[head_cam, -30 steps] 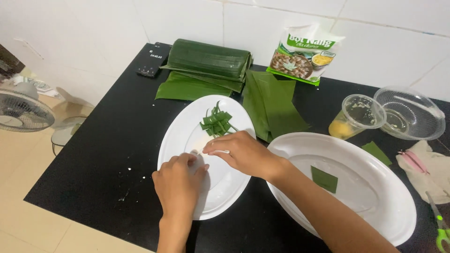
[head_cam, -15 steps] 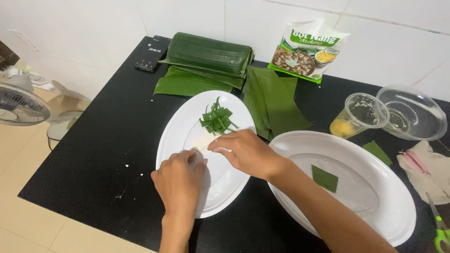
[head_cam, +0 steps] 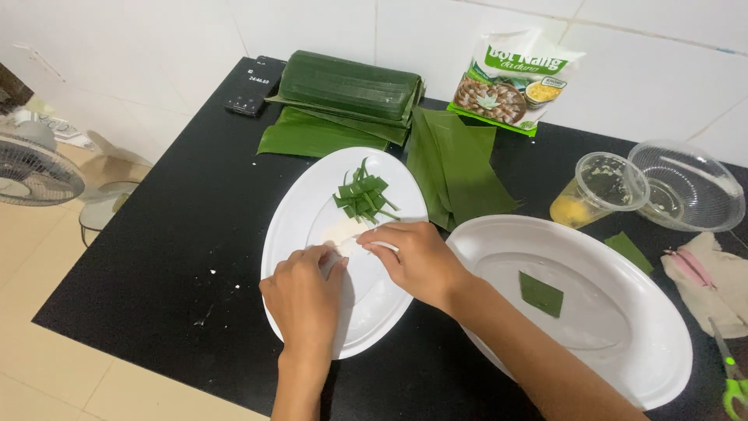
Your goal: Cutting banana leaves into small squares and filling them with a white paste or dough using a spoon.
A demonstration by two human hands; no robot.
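A white oval plate (head_cam: 300,214) lies on the black counter (head_cam: 171,257). On its far part sits a small pile of cut green leaf strips (head_cam: 362,195). My left hand (head_cam: 304,292) and my right hand (head_cam: 417,261) meet over the middle of the plate. Both pinch a pale, soft white piece (head_cam: 347,238) between their fingertips. Most of that piece is hidden by my fingers.
A second, larger white oval plate (head_cam: 623,343) to the right holds a small green leaf square (head_cam: 541,294). Folded banana leaves (head_cam: 351,90) and loose leaf sheets (head_cam: 456,164) lie behind, with a food packet (head_cam: 514,82), a plastic cup (head_cam: 596,191), a clear bowl (head_cam: 686,187), a cloth (head_cam: 713,277), scissors (head_cam: 728,374).
The camera view has shifted slightly. Both hands stay over the plate, working the white piece with small finger movements.
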